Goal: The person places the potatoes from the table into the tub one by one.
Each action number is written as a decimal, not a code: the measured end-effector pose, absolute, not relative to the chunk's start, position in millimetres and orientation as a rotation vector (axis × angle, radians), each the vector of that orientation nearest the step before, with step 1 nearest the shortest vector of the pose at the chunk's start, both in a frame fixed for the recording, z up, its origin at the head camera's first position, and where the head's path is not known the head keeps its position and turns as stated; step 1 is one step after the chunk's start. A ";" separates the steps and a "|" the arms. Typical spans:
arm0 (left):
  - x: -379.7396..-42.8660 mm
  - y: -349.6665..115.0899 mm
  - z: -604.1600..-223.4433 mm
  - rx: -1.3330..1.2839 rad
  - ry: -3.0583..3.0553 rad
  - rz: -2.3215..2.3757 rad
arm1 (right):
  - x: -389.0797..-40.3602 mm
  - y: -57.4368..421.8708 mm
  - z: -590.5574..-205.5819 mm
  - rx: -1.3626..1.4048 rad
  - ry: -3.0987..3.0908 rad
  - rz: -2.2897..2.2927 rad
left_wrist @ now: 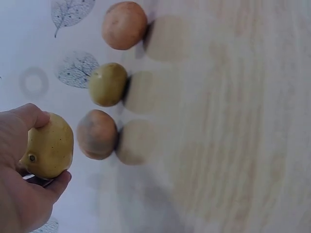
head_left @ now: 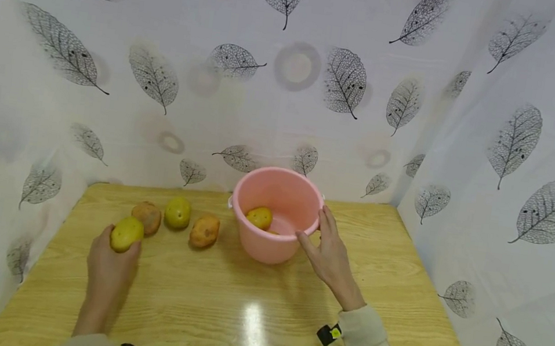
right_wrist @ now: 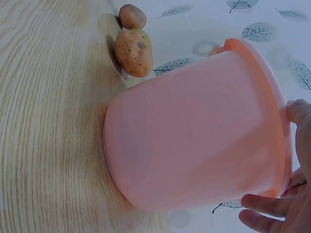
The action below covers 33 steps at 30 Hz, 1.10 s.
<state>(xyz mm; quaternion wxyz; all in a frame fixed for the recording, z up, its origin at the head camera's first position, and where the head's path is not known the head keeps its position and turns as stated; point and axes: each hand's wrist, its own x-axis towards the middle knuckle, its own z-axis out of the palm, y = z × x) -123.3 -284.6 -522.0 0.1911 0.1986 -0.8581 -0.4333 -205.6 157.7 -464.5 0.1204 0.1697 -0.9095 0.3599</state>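
Note:
My left hand [head_left: 110, 265] grips a round yellow pear [left_wrist: 51, 148], with thumb and fingers on its sides and its dark blossom end showing. In the head view that pear overlaps the near edge of a brown potato [head_left: 146, 218]. To the right along the row are a yellow-green pear [head_left: 178, 213] and another potato [head_left: 204, 230]. My right hand [head_left: 332, 256] holds the right side of the rim of a pink bucket [right_wrist: 194, 131], which stands upright. Inside the bucket lies a yellow fruit [head_left: 259, 217], and a sliver of another shows beside it, mostly hidden by the front wall.
All of this is on a wooden table [head_left: 195, 314] with a bright light reflection at its front. White sheeting with leaf prints [head_left: 286, 110] closes off the back and both sides. A black wrist camera [head_left: 328, 335] sits by the right sleeve.

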 end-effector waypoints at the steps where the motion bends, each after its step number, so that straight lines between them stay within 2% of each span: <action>1: -124.4 -285.0 -518.9 0.540 -2.419 -1.203 | -205.9 157.7 -464.4 0.497 -2.657 1.047; 19: -127.5 -282.7 -462.2 0.466 -2.573 -1.206 | -207.9 158.4 -466.8 0.484 -2.664 1.044; 33: -136.2 -268.4 -434.6 0.423 -2.572 -1.215 | -206.3 158.3 -464.8 0.483 -2.661 1.038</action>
